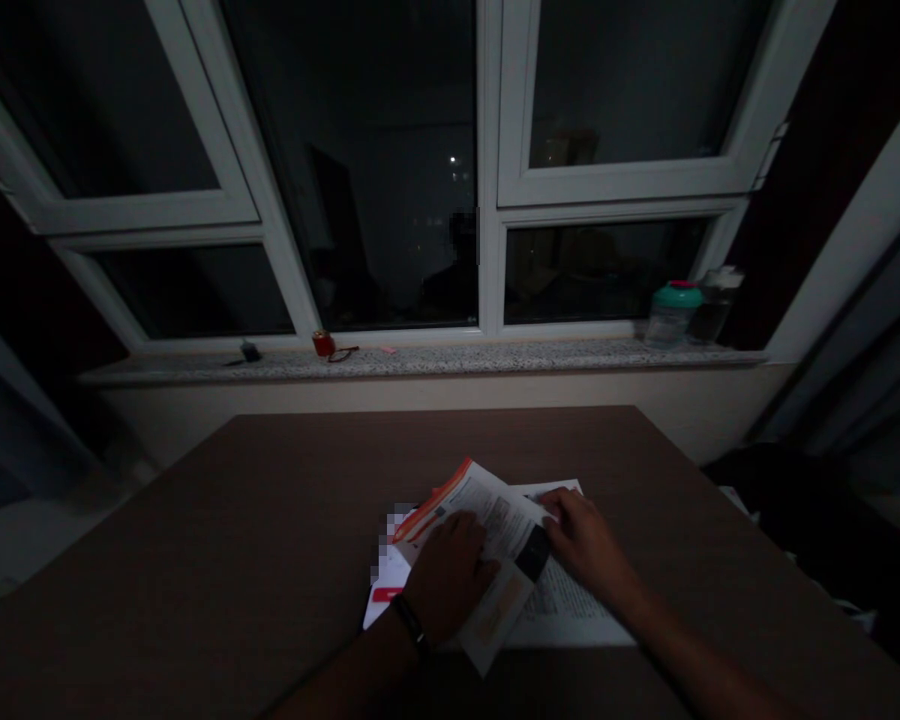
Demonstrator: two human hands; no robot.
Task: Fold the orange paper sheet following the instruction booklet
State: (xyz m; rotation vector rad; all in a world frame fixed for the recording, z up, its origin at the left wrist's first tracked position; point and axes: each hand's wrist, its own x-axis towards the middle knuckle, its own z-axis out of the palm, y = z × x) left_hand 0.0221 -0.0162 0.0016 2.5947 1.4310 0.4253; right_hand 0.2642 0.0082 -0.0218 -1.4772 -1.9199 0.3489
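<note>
A printed leaflet (495, 508) with an orange band along its upper left edge lies turned at an angle on the table. My left hand (454, 575), with a dark band at the wrist, rests on the leaflet, its fingers bent slightly and the thumb apart. At the leaflet's right edge, my right hand (579, 535) has thumb and fingers closed on the paper. Beneath it is a white sheet of dense print (570, 610), partly covered. A bright white item with a red block (384, 594) shows at the left, mostly hidden and partly blurred out.
The brown table (270, 510) reaches towards a speckled window sill (435, 360). On the sill stand a red item (323, 344), a small dark bottle (250, 351) and a clear container with a teal lid (675, 312). Dark fabric (780, 500) lies beyond the table's right edge.
</note>
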